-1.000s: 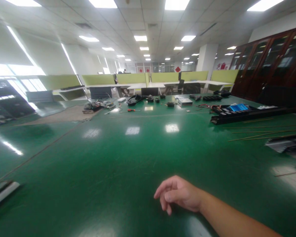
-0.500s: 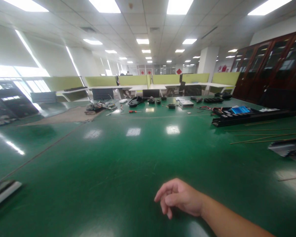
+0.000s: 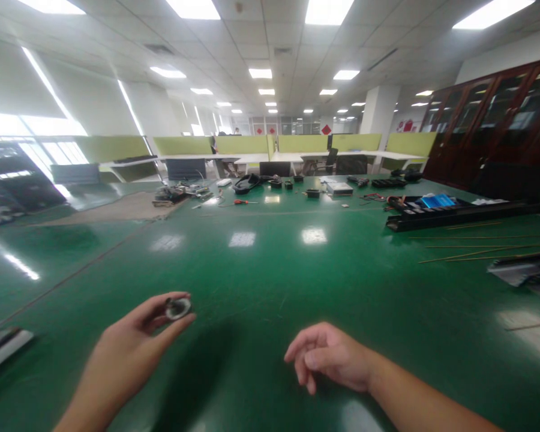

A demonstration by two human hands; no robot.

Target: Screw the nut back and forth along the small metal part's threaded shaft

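My left hand (image 3: 128,342) is raised over the green table (image 3: 261,282) at the lower left. Thumb and fingertips pinch a small round part (image 3: 179,309) with a pale ring-shaped face and a dark centre; its exact kind is unclear. A dark shadow of the hand falls on the tabletop. To the right, my right hand (image 3: 330,357) hovers low over the table or rests on it; I cannot tell which. Its fingers are loosely bent and apart, with nothing between them.
A screwdriver (image 3: 243,202), a heap of electronic parts (image 3: 175,193) and a grey box (image 3: 339,188) lie at the far side. At right are a long black channel (image 3: 459,217), a blue pack (image 3: 437,201) and several thin rods (image 3: 477,247). A pale-edged slab (image 3: 9,354) is at left.
My left hand has come into view from the lower left with the small round part in its fingers. My right hand has hardly moved.
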